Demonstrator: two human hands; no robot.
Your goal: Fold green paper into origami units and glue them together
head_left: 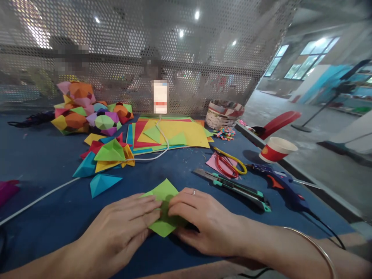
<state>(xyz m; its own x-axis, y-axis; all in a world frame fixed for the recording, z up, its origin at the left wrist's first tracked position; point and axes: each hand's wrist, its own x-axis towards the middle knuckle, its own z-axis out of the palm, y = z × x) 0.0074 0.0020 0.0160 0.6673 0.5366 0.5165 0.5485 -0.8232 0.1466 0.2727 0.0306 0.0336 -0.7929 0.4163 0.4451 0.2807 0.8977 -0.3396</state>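
Green paper (165, 225): lying between your hands, near the front edge of the bench (52, 221).
Left hand (124, 219): you are holding the left side under straightened fingers.
Right hand (205, 219): you are holding the opposite side with curled fingers.
Hidden crease: your fingers are covering much of the sheet, so uneven pressure could be skewing a fold unseen.
Utility knife (236, 190): lying near your right hand; a careless outward sweep could be meeting its blade end.
Glue gun cord (327, 226): trailing near your right forearm; your bracelet (315, 245) could be snagging it.
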